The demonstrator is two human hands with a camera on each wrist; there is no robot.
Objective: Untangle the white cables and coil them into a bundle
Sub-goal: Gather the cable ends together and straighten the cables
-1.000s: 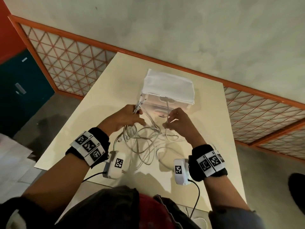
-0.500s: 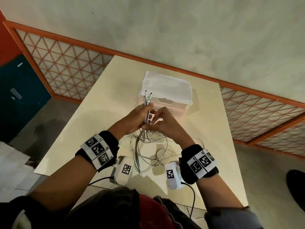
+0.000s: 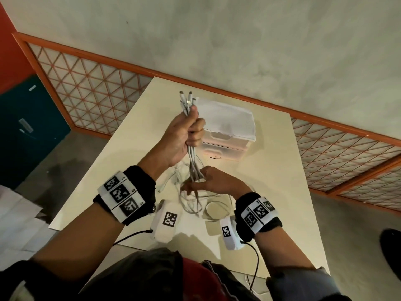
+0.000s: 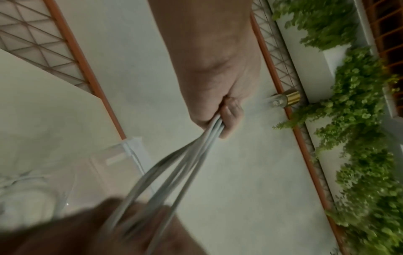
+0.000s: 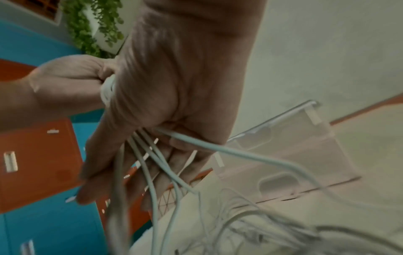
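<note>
My left hand [image 3: 191, 129] is raised above the table and grips a bunch of white cables [image 3: 193, 161] just below their connector ends [image 3: 185, 99], which stick up out of the fist. The cables hang down to my right hand [image 3: 206, 181], lower and nearer to me. In the right wrist view the strands [image 5: 144, 155] run between the straight fingers of my right hand [image 5: 170, 103], with the thumb clamped over the bunch. Loose loops [image 3: 195, 205] lie on the table. In the blurred left wrist view the left hand [image 4: 218, 107] holds the cables [image 4: 185, 163].
A clear plastic box [image 3: 227, 131] with a white cloth on top stands on the cream table [image 3: 271, 170] just behind my hands. An orange lattice railing [image 3: 91, 92] runs behind the table. The table's near edge is close to my body.
My left hand has risen with the connector ends. The right hand has slid down the cables, away from the left, so the strands now stretch between them.
</note>
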